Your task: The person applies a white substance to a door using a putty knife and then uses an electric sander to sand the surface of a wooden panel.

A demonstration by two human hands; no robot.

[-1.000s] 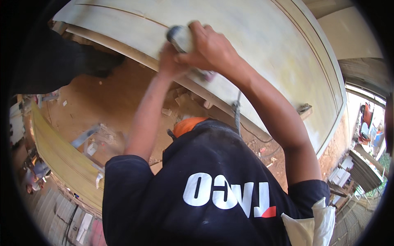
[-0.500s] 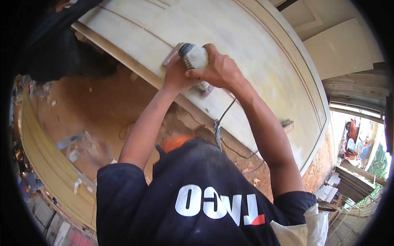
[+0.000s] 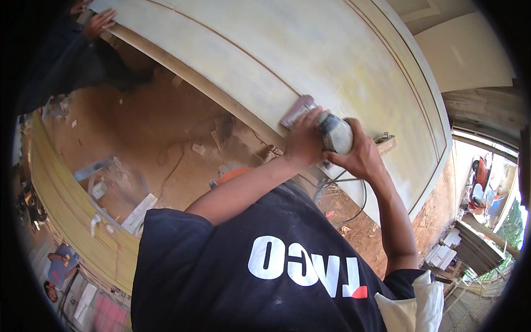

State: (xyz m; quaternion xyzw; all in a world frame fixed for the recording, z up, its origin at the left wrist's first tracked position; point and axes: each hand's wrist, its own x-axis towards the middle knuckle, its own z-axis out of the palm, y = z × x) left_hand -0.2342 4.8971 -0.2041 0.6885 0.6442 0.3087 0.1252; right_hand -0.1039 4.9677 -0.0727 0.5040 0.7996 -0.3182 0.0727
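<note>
Both my hands are on a power sander point(image 3: 336, 134) with a pale, dusty body and a dark band. Its flat pad point(image 3: 298, 110) rests on a large pale door panel point(image 3: 326, 61) with grooved lines, close to the panel's near edge. My left hand point(image 3: 305, 139) is wrapped round the sander's front part, partly hiding it. On the other side, my right hand point(image 3: 362, 155) clasps the rounded rear end, thumb underneath. A dark power cord point(image 3: 364, 202) loops below the sander, past the panel's edge.
A small wooden block point(image 3: 386, 145) lies on the panel, right of my right hand. Another person's hand point(image 3: 101, 23) rests on the panel's far left corner. A yellowish grooved panel point(image 3: 72, 205) stands at left, near scraps on the brown floor point(image 3: 166, 133). Stacked boards point(image 3: 478, 249) lie at right.
My hands and the sander have slid right and slightly nearer along the panel, close to the wooden block. The other person's hand now shows at the panel's far left corner.
</note>
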